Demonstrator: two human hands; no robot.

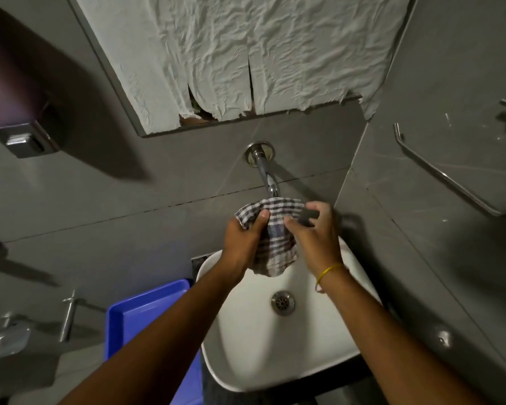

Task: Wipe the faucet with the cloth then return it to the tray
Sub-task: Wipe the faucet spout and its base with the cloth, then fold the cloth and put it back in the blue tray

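Cloth: checked, draped over faucet tip.
Left hand: clamped on cloth.
Right hand: clamped on cloth.
Faucet axis: wall toward hands.
Tray: blue, lower left of basin.

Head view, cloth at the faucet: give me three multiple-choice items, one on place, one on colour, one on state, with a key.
1. Where is the tray?
A. left of the sink
B. inside the sink
C. on the wall rail

2. What colour is the tray?
A. red
B. blue
C. white

3. How is the cloth held?
A. by the left hand only
B. lying loose in the basin
C. by both hands, at the tip of the faucet

Key: 1 A, it sits beside the basin's left rim; 2 B, plainly blue; 3 C, the right hand grips it too.
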